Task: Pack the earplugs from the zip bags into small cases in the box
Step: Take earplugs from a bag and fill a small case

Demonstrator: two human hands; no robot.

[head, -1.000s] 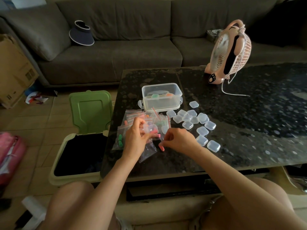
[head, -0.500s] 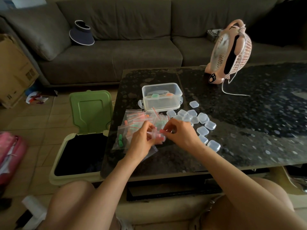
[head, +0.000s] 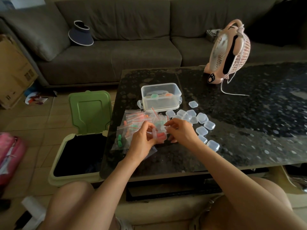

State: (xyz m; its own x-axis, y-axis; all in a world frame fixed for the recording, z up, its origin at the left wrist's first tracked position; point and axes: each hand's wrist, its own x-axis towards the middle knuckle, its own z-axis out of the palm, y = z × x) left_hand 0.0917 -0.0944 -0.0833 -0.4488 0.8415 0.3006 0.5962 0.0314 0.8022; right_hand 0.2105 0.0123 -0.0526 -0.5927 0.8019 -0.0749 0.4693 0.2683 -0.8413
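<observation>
Small case [head: 156, 133] (pink earplugs [head: 160, 135]) — left hand [head: 142, 140] fingers curled round it, right hand [head: 181, 133] pinching it

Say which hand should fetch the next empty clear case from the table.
Right, probably. The right hand sits beside the small clear square plastic cases scattered on the dark table; the left hand is over the red-striped zip bags, farther away. Both hold one earplug-filled case.
</observation>
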